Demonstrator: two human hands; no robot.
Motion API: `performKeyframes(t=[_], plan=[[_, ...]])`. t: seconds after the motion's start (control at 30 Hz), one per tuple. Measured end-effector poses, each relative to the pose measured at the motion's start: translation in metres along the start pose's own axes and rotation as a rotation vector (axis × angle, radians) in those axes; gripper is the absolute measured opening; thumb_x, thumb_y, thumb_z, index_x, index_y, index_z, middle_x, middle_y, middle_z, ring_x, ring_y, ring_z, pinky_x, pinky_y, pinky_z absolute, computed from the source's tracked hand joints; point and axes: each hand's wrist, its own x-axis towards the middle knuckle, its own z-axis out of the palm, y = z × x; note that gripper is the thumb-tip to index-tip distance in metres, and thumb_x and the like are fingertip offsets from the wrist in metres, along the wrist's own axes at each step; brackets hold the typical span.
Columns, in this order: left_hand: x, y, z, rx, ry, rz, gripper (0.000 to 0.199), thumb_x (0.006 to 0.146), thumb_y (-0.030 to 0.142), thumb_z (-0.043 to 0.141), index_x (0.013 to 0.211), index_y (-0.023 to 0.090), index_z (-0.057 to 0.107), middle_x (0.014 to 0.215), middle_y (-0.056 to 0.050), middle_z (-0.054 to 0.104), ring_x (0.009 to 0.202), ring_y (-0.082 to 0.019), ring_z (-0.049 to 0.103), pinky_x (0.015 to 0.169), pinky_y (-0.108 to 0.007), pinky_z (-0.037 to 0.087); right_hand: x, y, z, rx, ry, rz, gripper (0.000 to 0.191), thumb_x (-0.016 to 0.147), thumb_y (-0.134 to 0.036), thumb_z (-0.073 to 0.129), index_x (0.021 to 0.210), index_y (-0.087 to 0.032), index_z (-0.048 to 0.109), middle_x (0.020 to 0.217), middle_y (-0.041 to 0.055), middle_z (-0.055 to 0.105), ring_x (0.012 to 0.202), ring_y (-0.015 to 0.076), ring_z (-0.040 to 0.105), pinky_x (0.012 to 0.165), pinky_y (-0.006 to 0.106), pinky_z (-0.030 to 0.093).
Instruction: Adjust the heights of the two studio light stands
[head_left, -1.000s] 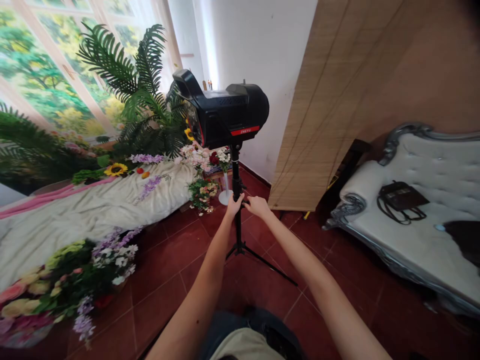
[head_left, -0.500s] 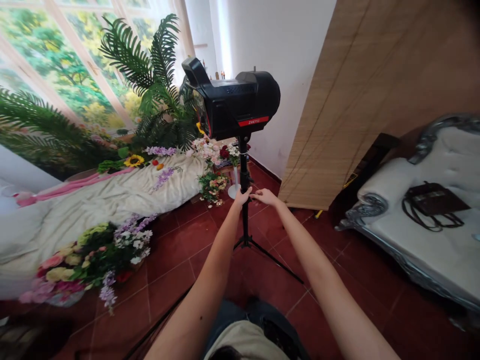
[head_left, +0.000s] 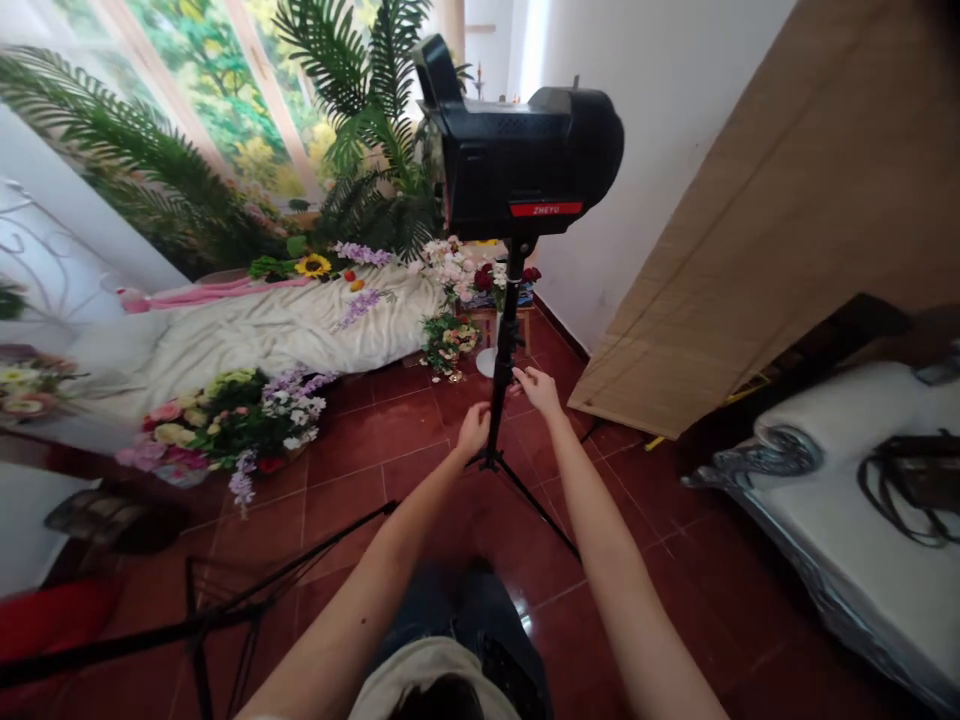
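A black studio light [head_left: 536, 165] with a red label sits on top of a black light stand [head_left: 496, 410]. Low on the pole, my left hand [head_left: 474, 428] has its fingers curled against the left side, and the pole partly hides the fingertips. My right hand [head_left: 538, 388] is a little higher, on the right side. Its thumb and fingers are bent together at the collar and knob of the pole; the knob itself is mostly covered. Below both hands, the stand's legs [head_left: 540, 512] spread over the red tiled floor [head_left: 420, 440].
Flower arrangements [head_left: 232, 420] and a cream cloth [head_left: 300, 330] lie to the left. Another black stand [head_left: 150, 635] crosses the lower left. A bamboo blind [head_left: 675, 270] hangs on the right, beside a white sofa [head_left: 862, 510] holding a dark bag [head_left: 919, 475].
My left hand has slid down the pole, below my right hand, which stays near the collar. The view has shifted left and down, bringing the other black stand into sight.
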Motion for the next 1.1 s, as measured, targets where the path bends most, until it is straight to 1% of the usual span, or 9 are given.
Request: performKeyframes(t=[0.17, 0.23, 0.37, 0.53, 0.63, 0.73, 0.8, 0.9, 1.1], plan=[[-0.14, -0.084, -0.072, 0.071, -0.324, -0.438, 0.019, 0.077, 0.028, 0.054, 0.083, 0.013, 0.063, 0.074, -0.004, 0.065, 0.067, -0.015, 0.06, 0.074, -0.032, 0.049, -0.008, 0.003, 0.012, 0.144, 0.078, -0.011, 0.046, 0.082, -0.063, 0.042, 0.073, -0.021, 0.054, 0.068, 0.0037, 0.071, 0.06, 0.0168, 0.065, 0.066, 0.027, 0.05], [-0.193, -0.111, -0.106, 0.108, -0.365, -0.556, 0.016, 0.074, 0.026, 0.056, 0.076, 0.013, 0.063, 0.068, -0.004, 0.064, 0.063, -0.014, 0.06, 0.07, -0.03, 0.048, -0.01, 0.0, 0.014, 0.134, 0.098, -0.002, 0.047, 0.081, -0.065, 0.042, 0.073, -0.02, 0.055, 0.068, 0.0047, 0.07, 0.063, 0.0182, 0.066, 0.068, 0.028, 0.05], [-0.281, -0.141, -0.192, 0.145, -0.064, -0.837, 0.015, 0.071, 0.029, 0.06, 0.069, 0.014, 0.061, 0.059, 0.0, 0.061, 0.054, -0.014, 0.058, 0.06, -0.027, 0.047, -0.018, -0.007, 0.019, 0.038, 0.145, 0.034, 0.054, 0.078, -0.069, 0.04, 0.077, -0.018, 0.059, 0.067, 0.0069, 0.07, 0.069, 0.02, 0.066, 0.075, 0.029, 0.049], [-0.387, -0.151, -0.324, 0.227, 0.295, -1.1, 0.01, 0.072, 0.017, 0.056, 0.063, 0.015, 0.057, 0.05, 0.002, 0.056, 0.048, -0.012, 0.057, 0.051, -0.022, 0.042, -0.03, -0.013, 0.037, -0.118, 0.344, 0.09, 0.06, 0.072, -0.074, 0.041, 0.075, -0.016, 0.059, 0.067, 0.0128, 0.069, 0.073, 0.0261, 0.065, 0.076, 0.037, 0.049], [-0.457, -0.153, -0.392, 0.247, 0.468, -1.182, 0.014, 0.074, 0.012, 0.051, 0.061, 0.015, 0.056, 0.048, 0.003, 0.055, 0.047, -0.012, 0.057, 0.049, -0.02, 0.041, -0.038, -0.015, 0.067, 0.043, 0.486, 0.163, 0.053, 0.076, -0.07, 0.039, 0.075, -0.019, 0.054, 0.063, 0.0103, 0.066, 0.058, 0.0238, 0.064, 0.061, 0.037, 0.052], [-0.524, -0.151, -0.435, 0.221, 0.555, -1.24, 0.019, 0.075, 0.011, 0.048, 0.058, 0.016, 0.055, 0.047, 0.003, 0.054, 0.048, -0.013, 0.059, 0.05, -0.021, 0.043, -0.057, -0.02, 0.119, 0.255, 0.592, 0.286, 0.044, 0.083, -0.06, 0.029, 0.08, -0.022, 0.049, 0.063, 0.0088, 0.066, 0.043, 0.0205, 0.059, 0.044, 0.034, 0.049], [-0.562, -0.147, -0.452, 0.195, 0.595, -1.28, 0.019, 0.073, 0.011, 0.05, 0.055, 0.017, 0.054, 0.045, 0.003, 0.054, 0.05, -0.014, 0.061, 0.051, -0.021, 0.045, -0.08, -0.028, 0.166, 0.294, 0.436, 0.333, 0.039, 0.084, -0.055, 0.031, 0.078, -0.021, 0.05, 0.062, 0.0081, 0.065, 0.04, 0.0199, 0.059, 0.04, 0.032, 0.049], [-0.603, -0.139, -0.473, 0.108, 0.666, -1.287, 0.019, 0.069, 0.01, 0.054, 0.051, 0.016, 0.051, 0.042, 0.003, 0.051, 0.048, -0.015, 0.06, 0.052, -0.024, 0.046, -0.125, -0.051, 0.251, 0.326, 0.001, 0.34, 0.031, 0.078, -0.049, 0.045, 0.073, -0.02, 0.053, 0.06, 0.0071, 0.065, 0.042, 0.0196, 0.061, 0.039, 0.03, 0.049], [-0.628, -0.128, -0.555, -0.018, 0.8, -1.131, 0.017, 0.071, 0.014, 0.056, 0.054, 0.014, 0.054, 0.045, 0.001, 0.053, 0.05, -0.014, 0.06, 0.058, -0.026, 0.049, -0.228, -0.142, 0.424, 0.177, -0.723, 0.103, 0.021, 0.073, -0.04, 0.054, 0.07, -0.019, 0.056, 0.057, 0.0044, 0.065, 0.044, 0.0156, 0.06, 0.039, 0.023, 0.047]])
